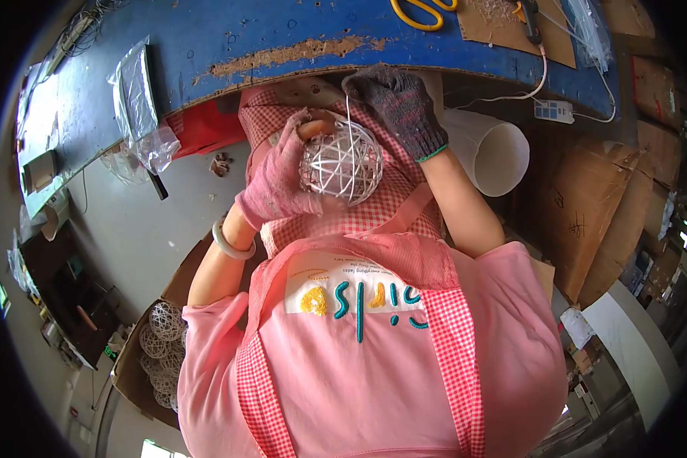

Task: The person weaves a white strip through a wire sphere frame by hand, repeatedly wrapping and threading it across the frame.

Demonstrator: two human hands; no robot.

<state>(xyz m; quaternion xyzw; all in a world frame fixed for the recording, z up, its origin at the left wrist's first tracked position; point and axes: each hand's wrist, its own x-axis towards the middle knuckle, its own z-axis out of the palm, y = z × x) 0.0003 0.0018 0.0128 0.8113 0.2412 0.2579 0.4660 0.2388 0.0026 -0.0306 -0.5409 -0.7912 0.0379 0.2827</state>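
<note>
A white openwork ball (342, 164), woven from thin strips, sits over my lap in front of the checked apron. My left hand (286, 172), in a pink fingerless glove, is wrapped around the ball's left side. A white strand (349, 111) rises from the top of the ball to my right hand (401, 103). That hand wears a dark knitted glove with a green cuff, and its fingers are closed on the strand near the table's edge. The fingertips of the right hand are partly hidden.
On the blue table (206, 38) lie yellow-handled scissors (424, 14), a glue gun (530, 23) on cardboard and a plastic bag (133, 95). A power strip (554, 111) hangs by the edge. Nearby are a white cylinder (473, 141) and a carton (133, 366) with several similar balls.
</note>
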